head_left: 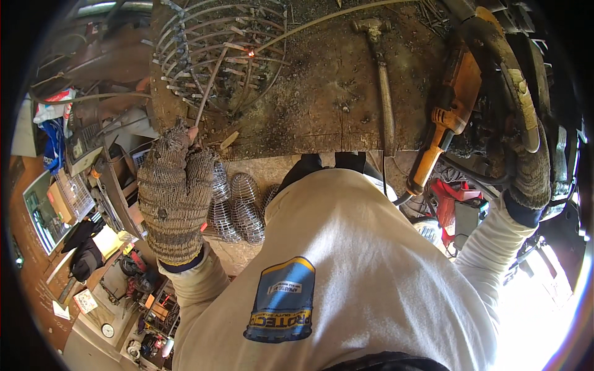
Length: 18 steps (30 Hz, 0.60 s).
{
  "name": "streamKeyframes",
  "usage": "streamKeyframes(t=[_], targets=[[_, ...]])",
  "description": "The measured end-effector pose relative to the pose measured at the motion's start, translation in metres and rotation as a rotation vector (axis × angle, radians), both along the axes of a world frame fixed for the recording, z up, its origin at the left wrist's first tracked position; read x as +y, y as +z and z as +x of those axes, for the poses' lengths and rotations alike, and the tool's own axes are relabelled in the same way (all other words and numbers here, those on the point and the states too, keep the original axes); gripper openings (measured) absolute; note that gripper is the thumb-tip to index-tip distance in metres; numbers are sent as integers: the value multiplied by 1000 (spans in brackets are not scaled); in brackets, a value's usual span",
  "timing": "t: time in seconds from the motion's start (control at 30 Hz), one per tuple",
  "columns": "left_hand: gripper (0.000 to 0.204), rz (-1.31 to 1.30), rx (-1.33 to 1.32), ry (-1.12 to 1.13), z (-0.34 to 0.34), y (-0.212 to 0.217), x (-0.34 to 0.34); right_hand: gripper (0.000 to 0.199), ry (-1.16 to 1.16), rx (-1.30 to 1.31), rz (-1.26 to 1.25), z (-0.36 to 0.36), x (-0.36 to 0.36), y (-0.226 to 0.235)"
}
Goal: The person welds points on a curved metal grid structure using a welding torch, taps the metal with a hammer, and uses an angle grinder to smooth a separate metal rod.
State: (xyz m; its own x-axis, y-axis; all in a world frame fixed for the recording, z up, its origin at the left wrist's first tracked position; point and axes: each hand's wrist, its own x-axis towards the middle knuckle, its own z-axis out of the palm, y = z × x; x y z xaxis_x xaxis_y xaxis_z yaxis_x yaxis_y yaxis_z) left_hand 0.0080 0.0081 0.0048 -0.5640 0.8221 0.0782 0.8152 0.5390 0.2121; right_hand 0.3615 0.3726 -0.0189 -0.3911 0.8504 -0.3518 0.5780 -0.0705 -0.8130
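In a thick knitted glove, my left hand (170, 191) is closed around a thin metal rod (211, 86). The rod reaches up to a round, ribbed frame of metal bars (198, 52) on the wooden workbench (334, 105). A small orange glow shows on the frame near the rod's far end. A longer thin yellowish rod or tube (322, 21) also runs to that glow from the top edge. My gloved right hand (531, 176) is at the far right, closed at the lower end of a curved handle with yellowish wrapping (523, 99); its fingers are partly hidden.
A hammer (382, 86) lies on the bench. An orange-and-black angle grinder (442, 120) rests at its right edge, with cables beside it. Domed wire forms (246, 201) stand below the bench edge. Shelves and boxes (65, 198) crowd the left side.
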Motion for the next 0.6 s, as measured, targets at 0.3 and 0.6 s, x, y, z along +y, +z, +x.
streamKeyframes(t=[0.3, 0.6], targets=[[30, -74, 289, -295, -8, 2, 0, 53, 375, -544, 617, -13, -9, 10], [23, -28, 135, -138, -1, 6, 4, 38, 284, -164, 557, -5, -5, -6]])
